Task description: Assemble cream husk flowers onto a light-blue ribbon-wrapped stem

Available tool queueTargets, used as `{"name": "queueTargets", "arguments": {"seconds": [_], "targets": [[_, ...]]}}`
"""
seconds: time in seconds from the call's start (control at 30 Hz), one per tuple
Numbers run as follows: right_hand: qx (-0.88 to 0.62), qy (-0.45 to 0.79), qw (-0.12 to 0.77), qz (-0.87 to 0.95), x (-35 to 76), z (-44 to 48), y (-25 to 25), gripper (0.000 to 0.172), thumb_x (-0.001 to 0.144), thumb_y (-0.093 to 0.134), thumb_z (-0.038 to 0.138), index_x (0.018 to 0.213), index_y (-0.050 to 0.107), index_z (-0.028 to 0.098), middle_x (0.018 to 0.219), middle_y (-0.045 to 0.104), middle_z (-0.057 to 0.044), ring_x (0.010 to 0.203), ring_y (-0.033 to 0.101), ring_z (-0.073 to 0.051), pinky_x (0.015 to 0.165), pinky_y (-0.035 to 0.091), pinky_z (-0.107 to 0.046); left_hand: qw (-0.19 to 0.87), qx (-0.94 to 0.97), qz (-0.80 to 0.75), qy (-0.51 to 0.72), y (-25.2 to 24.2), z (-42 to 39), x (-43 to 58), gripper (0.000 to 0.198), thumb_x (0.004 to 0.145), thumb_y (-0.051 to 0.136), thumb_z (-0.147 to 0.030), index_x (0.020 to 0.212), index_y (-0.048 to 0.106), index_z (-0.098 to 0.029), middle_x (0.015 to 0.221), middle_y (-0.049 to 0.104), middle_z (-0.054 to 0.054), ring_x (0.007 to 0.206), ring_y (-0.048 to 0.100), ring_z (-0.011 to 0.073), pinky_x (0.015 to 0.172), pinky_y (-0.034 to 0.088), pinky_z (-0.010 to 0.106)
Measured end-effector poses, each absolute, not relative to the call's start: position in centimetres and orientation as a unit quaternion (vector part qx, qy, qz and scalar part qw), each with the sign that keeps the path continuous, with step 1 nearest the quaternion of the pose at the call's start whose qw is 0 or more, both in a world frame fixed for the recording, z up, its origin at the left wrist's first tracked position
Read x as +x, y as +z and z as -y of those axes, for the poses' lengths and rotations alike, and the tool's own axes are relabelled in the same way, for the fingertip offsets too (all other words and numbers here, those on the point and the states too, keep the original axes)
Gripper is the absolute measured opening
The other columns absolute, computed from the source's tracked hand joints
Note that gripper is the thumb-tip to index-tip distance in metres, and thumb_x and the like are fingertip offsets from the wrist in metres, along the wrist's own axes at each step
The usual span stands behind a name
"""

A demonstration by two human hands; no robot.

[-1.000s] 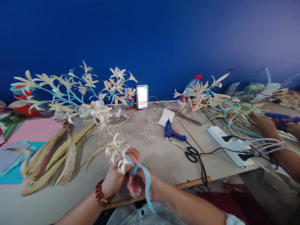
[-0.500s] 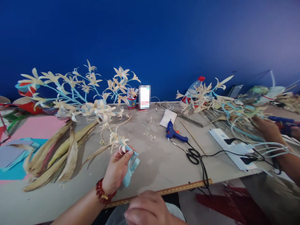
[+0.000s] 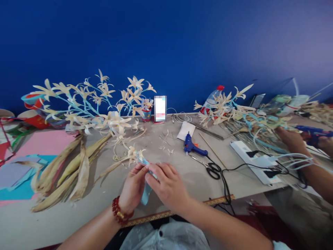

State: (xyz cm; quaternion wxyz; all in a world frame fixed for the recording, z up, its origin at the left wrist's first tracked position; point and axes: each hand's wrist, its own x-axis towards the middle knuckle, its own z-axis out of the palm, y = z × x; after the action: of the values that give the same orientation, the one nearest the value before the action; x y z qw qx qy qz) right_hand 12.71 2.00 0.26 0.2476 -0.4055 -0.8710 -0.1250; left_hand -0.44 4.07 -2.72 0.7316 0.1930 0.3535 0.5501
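Between my fingers is a small corn-husk flower [image 3: 135, 155] with cream petals and a stem wrapped in light blue paper. My left hand [image 3: 135, 187], with a red bead bracelet at the wrist, pinches the stem just below the petals. My right hand [image 3: 166, 184] is closed at the same stem, its fingertips meeting those of my left. A loose strip of light blue paper [image 3: 146, 195] hangs down between the two hands, partly covered by them. Dried corn husks [image 3: 70, 170] lie to the left of my left hand.
Finished husk flowers on blue stems [image 3: 88, 104] stand at the back left. A blue glue gun [image 3: 194, 145], scissors [image 3: 212, 170] and a white power strip [image 3: 253, 163] with cables lie to the right. A co-worker's hand [image 3: 291, 140] is at the far right beside another glue gun [image 3: 314, 133].
My right hand has come up from the table's front edge to the flower stem and closed on it beside my left. The flower has moved slightly to the right.
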Motion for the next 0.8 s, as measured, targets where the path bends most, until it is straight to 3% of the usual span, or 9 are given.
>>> {"name": "queueTargets", "arguments": {"seconds": [0.23, 0.57, 0.8], "targets": [[-0.36, -0.124, 0.217, 0.899, 13.8, -3.0, 1.1, 0.012, 0.092, 0.052, 0.023, 0.091, 0.063, 0.021, 0.095, 0.065, -0.005, 0.089, 0.053, -0.02, 0.079, 0.039, -0.034, 0.757, 0.173, -0.34, 0.53, -2.9, -4.1, -0.7, 0.012, 0.066, 0.076, -0.015, 0.074, 0.067, -0.015, 0.071, 0.068, -0.001, 0.064, 0.063, 0.0101, 0.061, 0.048, 0.019], [-0.296, -0.123, 0.082, 0.944, 13.1, -4.2, 3.9, 0.008, 0.091, 0.052, 0.021, 0.09, 0.059, 0.017, 0.088, 0.062, -0.005, 0.084, 0.053, -0.02, 0.071, 0.04, -0.034, 0.777, 0.145, -0.329, 0.516, -3.7, -4.4, -0.8, 0.015, 0.063, 0.076, -0.014, 0.069, 0.063, -0.014, 0.063, 0.063, -0.003, 0.053, 0.057, 0.0084, 0.049, 0.044, 0.018], [-0.245, -0.129, 0.096, 0.956, 13.2, -3.9, 4.1, 0.008, 0.088, 0.055, 0.019, 0.086, 0.062, 0.017, 0.093, 0.066, -0.006, 0.084, 0.054, -0.021, 0.07, 0.041, -0.035, 0.768, 0.16, -0.334, 0.523, -3.3, -4.1, -0.7, 0.015, 0.063, 0.076, -0.016, 0.071, 0.063, -0.014, 0.067, 0.064, -0.002, 0.06, 0.059, 0.0085, 0.054, 0.046, 0.016]]}}
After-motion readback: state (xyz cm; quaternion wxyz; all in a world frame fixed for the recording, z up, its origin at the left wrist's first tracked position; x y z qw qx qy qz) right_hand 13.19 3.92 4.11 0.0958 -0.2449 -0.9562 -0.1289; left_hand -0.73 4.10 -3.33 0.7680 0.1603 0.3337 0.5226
